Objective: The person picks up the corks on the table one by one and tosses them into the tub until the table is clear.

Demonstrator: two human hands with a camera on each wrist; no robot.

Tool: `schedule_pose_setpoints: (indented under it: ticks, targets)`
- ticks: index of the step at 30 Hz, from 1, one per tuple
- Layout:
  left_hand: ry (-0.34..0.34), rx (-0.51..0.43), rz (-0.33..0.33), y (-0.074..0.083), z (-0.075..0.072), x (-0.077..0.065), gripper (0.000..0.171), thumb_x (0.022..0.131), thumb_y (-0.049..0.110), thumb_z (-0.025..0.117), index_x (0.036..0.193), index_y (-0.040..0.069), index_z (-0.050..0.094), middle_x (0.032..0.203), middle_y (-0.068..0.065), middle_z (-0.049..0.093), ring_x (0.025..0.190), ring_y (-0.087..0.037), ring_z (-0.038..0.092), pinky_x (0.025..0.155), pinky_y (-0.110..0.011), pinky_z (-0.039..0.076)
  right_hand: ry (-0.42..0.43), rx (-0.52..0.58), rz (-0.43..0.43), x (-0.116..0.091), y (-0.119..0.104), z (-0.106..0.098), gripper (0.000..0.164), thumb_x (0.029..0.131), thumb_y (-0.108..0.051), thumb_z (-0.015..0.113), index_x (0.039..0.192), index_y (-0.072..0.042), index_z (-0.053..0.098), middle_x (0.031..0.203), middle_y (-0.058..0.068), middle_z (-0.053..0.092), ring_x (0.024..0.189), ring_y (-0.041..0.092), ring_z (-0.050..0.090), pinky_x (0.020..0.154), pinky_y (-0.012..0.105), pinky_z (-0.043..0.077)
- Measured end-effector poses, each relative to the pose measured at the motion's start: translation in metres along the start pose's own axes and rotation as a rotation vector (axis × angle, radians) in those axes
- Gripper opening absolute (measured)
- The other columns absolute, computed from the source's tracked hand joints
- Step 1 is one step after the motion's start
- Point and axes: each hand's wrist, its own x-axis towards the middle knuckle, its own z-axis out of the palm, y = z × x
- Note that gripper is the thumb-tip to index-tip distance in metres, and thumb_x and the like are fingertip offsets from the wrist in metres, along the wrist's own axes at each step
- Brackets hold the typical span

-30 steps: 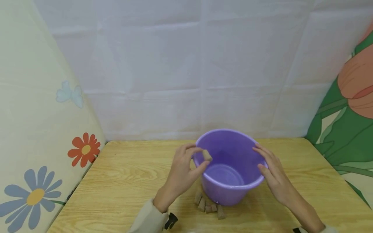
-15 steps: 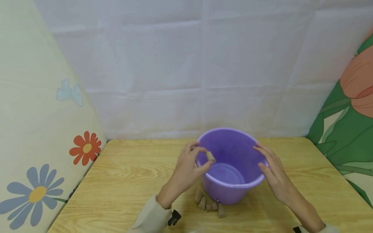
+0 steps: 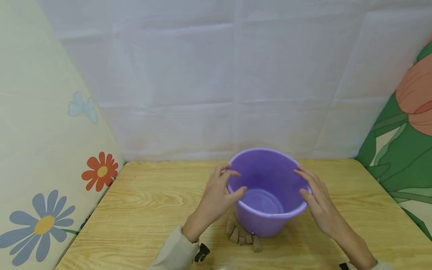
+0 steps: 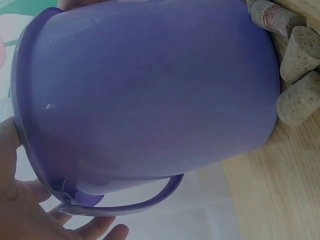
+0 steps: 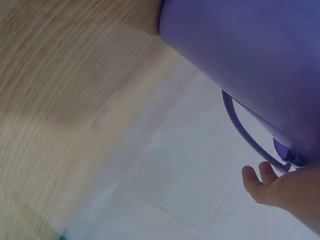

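Note:
A purple bucket (image 3: pixel 266 225) with a side handle (image 4: pixel 150 201) stands upright on the wooden table. My left hand (image 3: pixel 214 197) is at its left rim, thumb and forefinger parted over the opening with nothing between them. Other fingers of that hand reach the handle in the left wrist view. On the opposite side my right hand (image 3: pixel 318 206) holds the rim, thumb and fingertips over its edge; two fingers (image 5: pixel 257 185) show outside, near the handle. Several tapered corks (image 4: pixel 300 52) lie against the foot of the bucket. No cork shows inside it.
The light wood-grain table (image 3: pixel 152 210) runs back to a white creased sheet (image 3: pixel 175 82). Flower-patterned cloths hang at both sides, a pale one (image 3: pixel 40 131) on the left and a green one (image 3: pixel 405 168) on the right.
A cork pinched between my left thumb and forefinger over the bucket has been let go and is out of sight. Earlier, that hand shifted slightly right. My right hand stays at the rim.

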Motion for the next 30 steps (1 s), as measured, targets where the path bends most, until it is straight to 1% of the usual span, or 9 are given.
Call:
schedule_pose_setpoints:
  ticks: [5,9,14,16,18,21,25,28,30]
  targets:
    - [0.003,0.009,0.0,0.0,0.0,0.001,0.035,0.087,0.033,0.071,0.116,0.016,0.065,0.149,-0.007,0.044,0.133,-0.031,0.045,0.099,-0.054,0.047,0.006,0.002,-0.009,0.0,0.001,0.0,0.051,0.096,0.002,0.044,0.146,-0.008,0.046,0.154,0.02,0.038,0.142,-0.007,0.023,0.114,0.012,0.009]
    - [0.021,0.031,0.023,0.0,0.001,0.001,0.034,0.087,0.033,0.071,0.115,0.015,0.066,0.147,-0.007,0.047,0.131,-0.03,0.047,0.1,-0.055,0.046,0.012,0.003,-0.015,0.0,0.001,0.0,0.051,0.096,0.003,0.044,0.146,-0.008,0.046,0.154,0.021,0.039,0.142,-0.008,0.023,0.113,0.011,0.01]
    - [0.049,0.108,0.064,-0.003,0.002,-0.001,0.037,0.09,0.037,0.067,0.117,0.013,0.067,0.147,-0.005,0.05,0.132,-0.029,0.048,0.109,-0.057,0.038,0.01,0.008,-0.013,-0.001,0.002,0.0,0.05,0.096,0.002,0.044,0.145,-0.007,0.046,0.153,0.021,0.039,0.142,-0.007,0.023,0.113,0.011,0.011]
    - [0.057,0.136,0.077,-0.005,0.003,-0.002,0.039,0.092,0.039,0.065,0.12,0.012,0.065,0.147,-0.005,0.05,0.135,-0.028,0.047,0.113,-0.058,0.034,0.01,0.01,-0.012,-0.001,0.002,0.0,0.051,0.096,0.003,0.044,0.145,-0.008,0.046,0.153,0.021,0.039,0.142,-0.007,0.023,0.113,0.011,0.011]
    - [0.064,0.153,0.088,-0.007,0.003,-0.004,0.041,0.093,0.04,0.063,0.123,0.012,0.063,0.148,-0.004,0.05,0.137,-0.027,0.046,0.114,-0.058,0.033,0.01,0.012,-0.012,-0.001,0.002,0.0,0.051,0.095,0.003,0.044,0.145,-0.008,0.046,0.153,0.021,0.039,0.142,-0.007,0.024,0.113,0.011,0.011]
    - [0.08,0.154,0.1,-0.009,0.001,-0.008,0.045,0.094,0.04,0.063,0.129,0.012,0.059,0.148,-0.004,0.05,0.138,-0.024,0.046,0.114,-0.058,0.034,0.008,0.012,-0.015,-0.001,0.001,0.001,0.052,0.095,0.004,0.044,0.145,-0.008,0.046,0.153,0.02,0.039,0.142,-0.007,0.024,0.113,0.011,0.012]
    - [0.11,0.153,0.113,-0.01,-0.005,-0.013,0.046,0.095,0.039,0.063,0.133,0.013,0.057,0.144,-0.004,0.053,0.127,-0.022,0.054,0.108,-0.054,0.043,0.002,0.014,-0.01,0.0,0.0,0.0,0.052,0.096,0.003,0.044,0.146,-0.009,0.046,0.154,0.019,0.039,0.142,-0.007,0.023,0.113,0.011,0.011]
    - [0.134,0.153,0.104,-0.015,-0.01,-0.017,0.041,0.096,0.037,0.061,0.131,0.015,0.058,0.138,-0.003,0.057,0.123,-0.02,0.057,0.105,-0.051,0.046,-0.004,0.014,-0.006,0.0,0.0,-0.001,0.051,0.096,0.002,0.044,0.146,-0.009,0.045,0.155,0.019,0.038,0.142,-0.007,0.023,0.113,0.011,0.011]
    - [0.146,0.153,0.085,-0.019,-0.014,-0.019,0.037,0.098,0.037,0.059,0.129,0.017,0.059,0.134,0.0,0.06,0.125,-0.019,0.056,0.106,-0.049,0.046,-0.008,0.016,-0.005,0.0,0.0,-0.001,0.051,0.096,0.002,0.043,0.146,-0.009,0.045,0.155,0.02,0.038,0.142,-0.007,0.022,0.113,0.011,0.01]
